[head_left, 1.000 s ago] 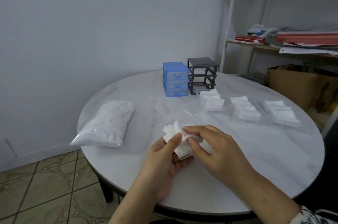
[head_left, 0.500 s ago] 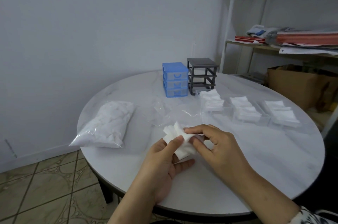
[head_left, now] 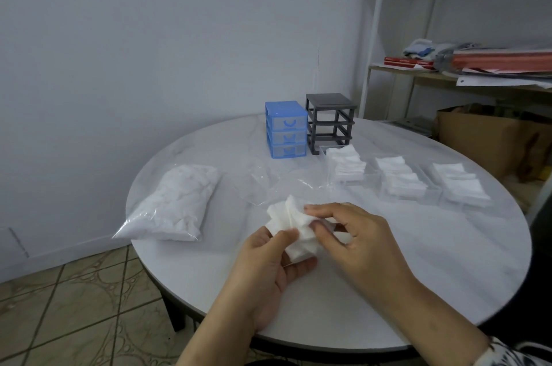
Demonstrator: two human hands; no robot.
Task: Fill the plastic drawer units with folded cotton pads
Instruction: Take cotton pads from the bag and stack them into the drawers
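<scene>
Over the near side of the round desk (head_left: 388, 291), the left hand (head_left: 268, 270) cradles a small bunch of cotton pads (head_left: 294, 223), thumb pressed on top, while the right hand (head_left: 355, 234) pinches the same bunch from the other side. Beyond them three clear drawers (head_left: 403, 183) lie in a row, each holding folded pads. At the far edge the blue drawer unit (head_left: 286, 129) stands just beside the empty grey frame (head_left: 330, 122), and a full bag of pads (head_left: 176, 204) lies to the left.

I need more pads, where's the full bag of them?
The bag of pads lies on the table's left side, left of the left hand.
</scene>
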